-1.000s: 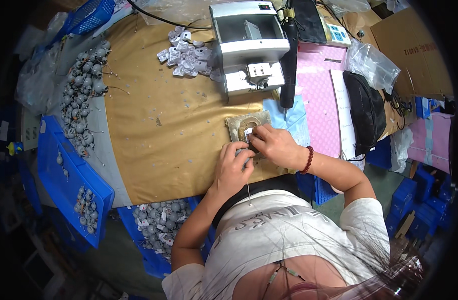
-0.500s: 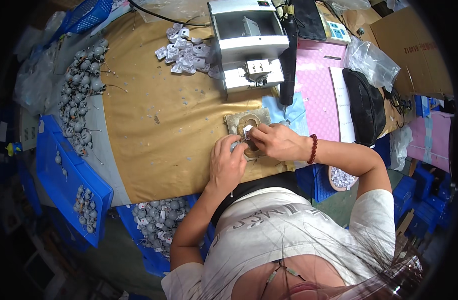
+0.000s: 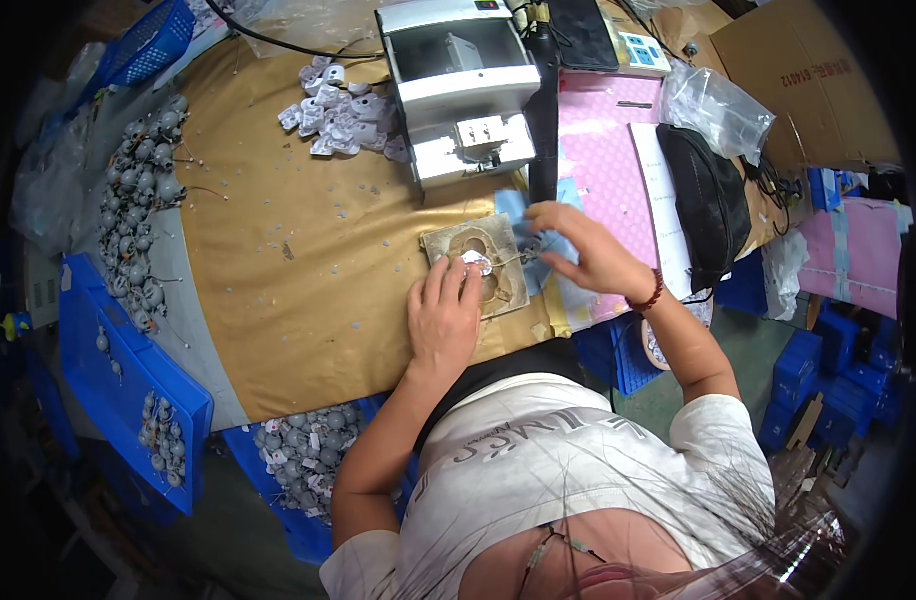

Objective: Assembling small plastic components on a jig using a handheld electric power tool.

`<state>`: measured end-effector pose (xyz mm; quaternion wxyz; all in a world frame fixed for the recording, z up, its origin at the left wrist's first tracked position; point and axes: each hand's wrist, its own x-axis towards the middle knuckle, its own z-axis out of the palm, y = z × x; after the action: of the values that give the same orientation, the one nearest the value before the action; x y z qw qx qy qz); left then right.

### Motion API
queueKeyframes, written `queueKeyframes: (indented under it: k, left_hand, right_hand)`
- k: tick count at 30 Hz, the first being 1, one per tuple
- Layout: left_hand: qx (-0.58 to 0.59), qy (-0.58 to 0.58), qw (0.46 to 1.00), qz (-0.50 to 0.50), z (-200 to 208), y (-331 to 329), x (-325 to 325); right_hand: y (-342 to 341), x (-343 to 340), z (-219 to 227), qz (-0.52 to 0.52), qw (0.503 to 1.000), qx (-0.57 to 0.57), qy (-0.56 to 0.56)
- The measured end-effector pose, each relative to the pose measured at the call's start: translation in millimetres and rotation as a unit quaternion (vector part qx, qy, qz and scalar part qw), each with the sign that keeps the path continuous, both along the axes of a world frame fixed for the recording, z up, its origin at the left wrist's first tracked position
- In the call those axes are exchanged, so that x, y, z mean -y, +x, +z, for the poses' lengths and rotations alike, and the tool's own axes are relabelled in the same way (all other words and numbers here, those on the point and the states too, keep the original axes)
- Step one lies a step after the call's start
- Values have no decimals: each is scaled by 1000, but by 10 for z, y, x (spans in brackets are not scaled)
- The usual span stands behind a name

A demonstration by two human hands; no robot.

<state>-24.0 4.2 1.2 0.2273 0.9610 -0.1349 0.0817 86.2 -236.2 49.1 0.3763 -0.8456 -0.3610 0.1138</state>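
A square tan block (image 3: 445,243) with rounded hollows lies on the table before me. In its hollow sits a small white plastic part (image 3: 477,262), with a thin wire leading from it to the right. The fingers of my left hand (image 3: 446,315) are stretched out, their tips on the white part and the block. My right hand (image 3: 596,258) is to the right of the block, thumb and fingers apart. It is over a blue sheet (image 3: 570,192), just below a black upright screwdriver-like tool (image 3: 543,130). Something small and dark by its fingertips is blurred.
Beyond the block stands a silver machine (image 3: 463,90); white plastic parts (image 3: 343,118) are heaped left of it. Grey balls with wires (image 3: 143,190) line the left edge, above a blue tray (image 3: 128,350). A black pouch (image 3: 703,205) and clear bag (image 3: 718,108) lie right.
My right hand has left the white part and moved right, its fingers spreading. My left fingers have straightened onto the white part. The whole view has shifted slightly.
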Motion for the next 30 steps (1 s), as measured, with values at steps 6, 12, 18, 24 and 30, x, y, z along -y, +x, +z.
queueKeyframes:
  k: [6,12,18,24,30]
  left_hand:
    - [3,-10,1000,3,-30,13,-24]
    - [0,-15,1000,7,-32,-6,-40]
    - [-7,-21,1000,-1,-33,-3,-54]
    - [-9,-14,1000,-10,-42,9,-71]
    - [24,-23,999,-21,-5,55,-95]
  right_hand:
    - [-182,-110,-427,-41,998,47,-28]
    - [-216,-226,-449,-174,972,-113,112]
    - [-147,-282,-496,-173,847,-341,369]
    - [-44,-366,-348,-117,762,-508,383]
    - [25,-447,-307,-36,925,-364,99]
